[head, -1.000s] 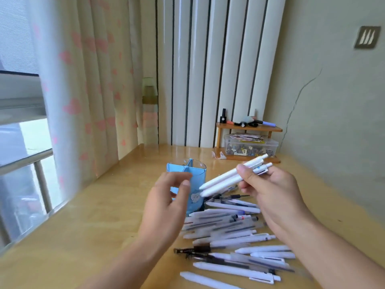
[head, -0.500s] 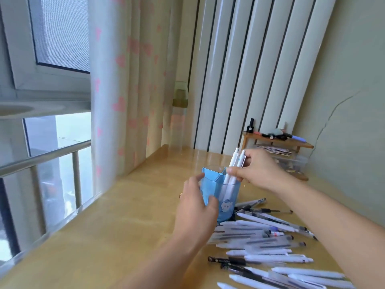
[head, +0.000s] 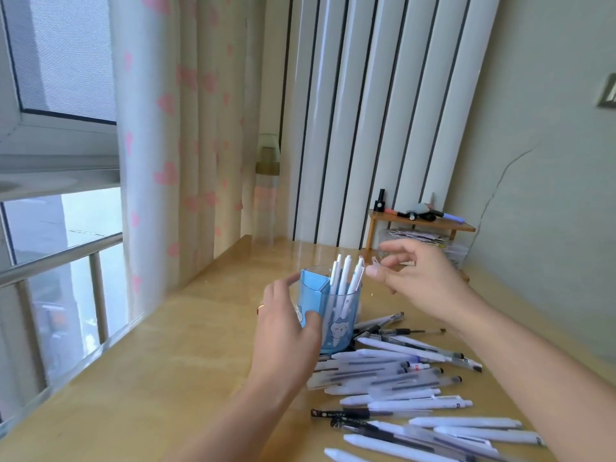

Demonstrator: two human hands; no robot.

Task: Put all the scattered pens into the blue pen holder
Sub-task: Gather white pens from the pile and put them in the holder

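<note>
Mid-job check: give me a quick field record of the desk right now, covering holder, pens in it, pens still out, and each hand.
holder: blue pen holder, upright on the wooden desk
pens in holder: white pens standing in the clear right section, tops above the rim
pens left: loose pens lying scattered on the desk, right of and nearer than the holder
left hand: holds the holder's side, steadying it
right hand: just right of the standing pens' tops, fingers spread, holding nothing
background: small wooden shelf at the far wall
</note>
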